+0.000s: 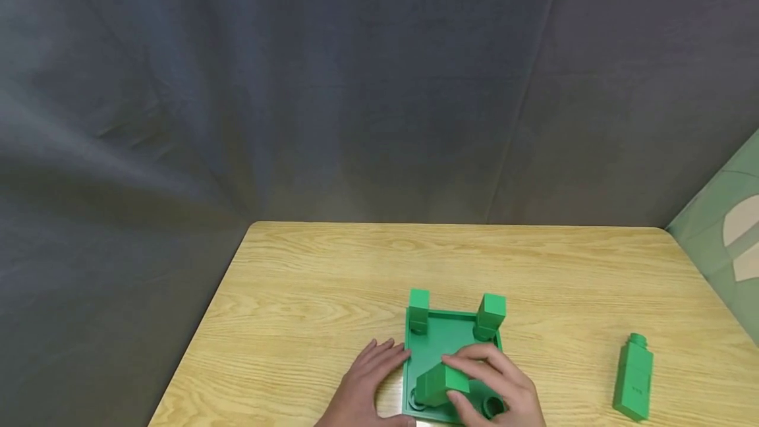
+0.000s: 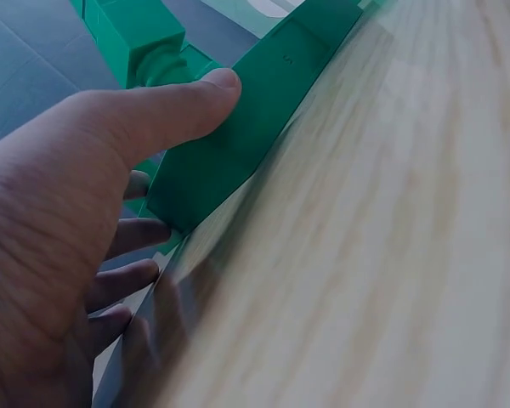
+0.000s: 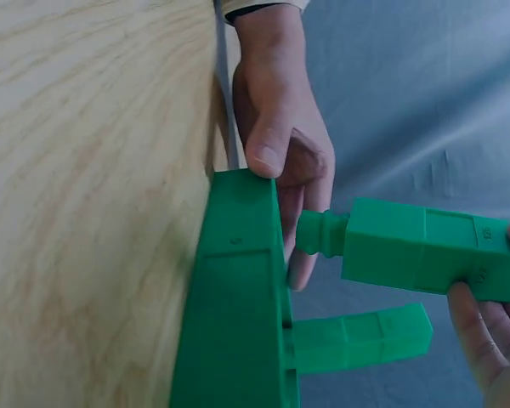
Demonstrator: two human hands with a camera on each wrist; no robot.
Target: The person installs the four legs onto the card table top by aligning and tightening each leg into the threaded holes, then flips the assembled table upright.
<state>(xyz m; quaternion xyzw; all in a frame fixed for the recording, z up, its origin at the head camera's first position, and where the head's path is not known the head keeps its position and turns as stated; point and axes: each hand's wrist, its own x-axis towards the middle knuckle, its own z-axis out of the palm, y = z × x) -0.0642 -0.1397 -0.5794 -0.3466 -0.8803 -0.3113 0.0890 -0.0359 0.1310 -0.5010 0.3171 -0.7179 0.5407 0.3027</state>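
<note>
Gripped in the right hand [image 1: 504, 384]: a green leg [image 1: 441, 382], fingers curled round its square body, round peg end pointed toward the green base plate [image 1: 445, 338] and, in the right wrist view, stopping just short of the plate's face without touching it. Pressed against the left edge of that plate: the left hand [image 1: 370, 381], thumb [image 2: 183, 106] laid on the plate's upper edge, remaining fingers [image 2: 136, 234] lightly bent beside the plate and resting on the wooden table [image 1: 332, 282]; nothing enclosed, only steadying contact. Flat on the table, near its front edge: the plate itself. Standing upright from the plate's two far corners: a left-hand leg [image 1: 418, 310] and a right-hand leg [image 1: 490, 315], both seated by their pegs. Open at the plate's near right corner, just below the right hand: a round socket [image 1: 493, 406]. Held tilted over the plate's near left corner: the gripped leg. Lying well to the right of the plate, apart from both hands: a spare green leg [image 1: 633, 377], peg end pointing away. Hanging behind the table: a grey cloth backdrop [image 1: 296, 84].
</note>
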